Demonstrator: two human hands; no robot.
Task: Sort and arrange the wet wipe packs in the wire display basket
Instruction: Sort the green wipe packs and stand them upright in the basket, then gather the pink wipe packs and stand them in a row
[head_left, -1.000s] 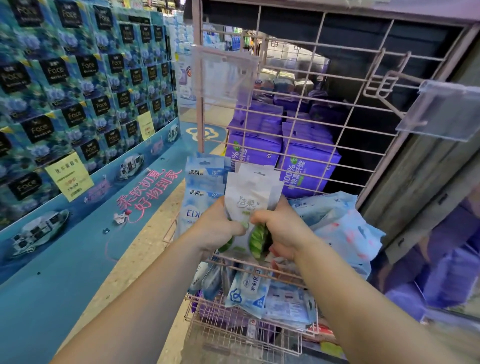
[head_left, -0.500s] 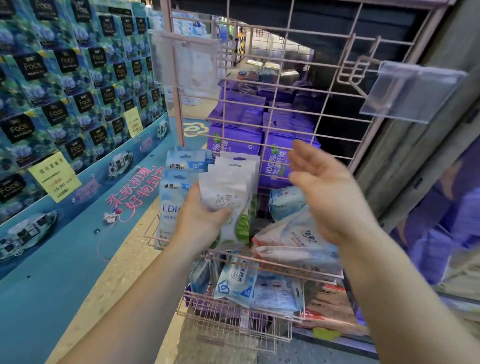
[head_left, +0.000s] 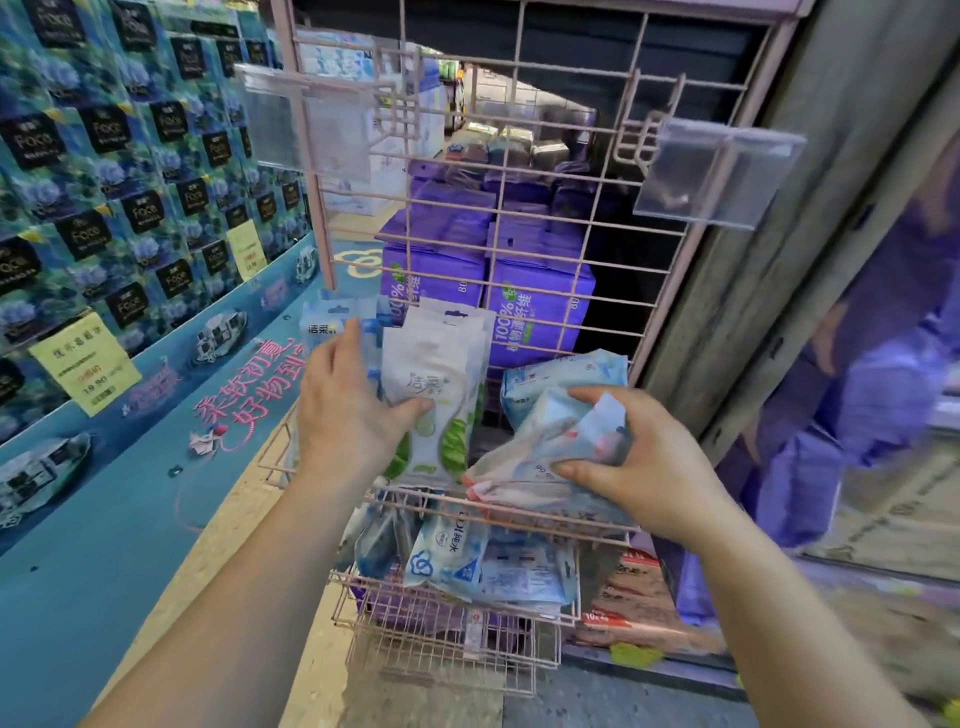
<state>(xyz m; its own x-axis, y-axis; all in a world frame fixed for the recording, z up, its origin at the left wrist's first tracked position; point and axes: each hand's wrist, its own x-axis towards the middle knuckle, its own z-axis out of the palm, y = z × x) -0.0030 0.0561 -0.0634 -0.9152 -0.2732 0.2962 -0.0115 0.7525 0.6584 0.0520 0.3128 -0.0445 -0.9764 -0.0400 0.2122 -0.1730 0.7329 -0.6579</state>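
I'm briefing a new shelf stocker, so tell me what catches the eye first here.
At centre, two hands work in the pink wire basket: the left hand holds upright white packs, and the right hand grips a pile of blue packs lying flat. Behind the grid stand purple boxes, and a blue tissue wall fills the left.
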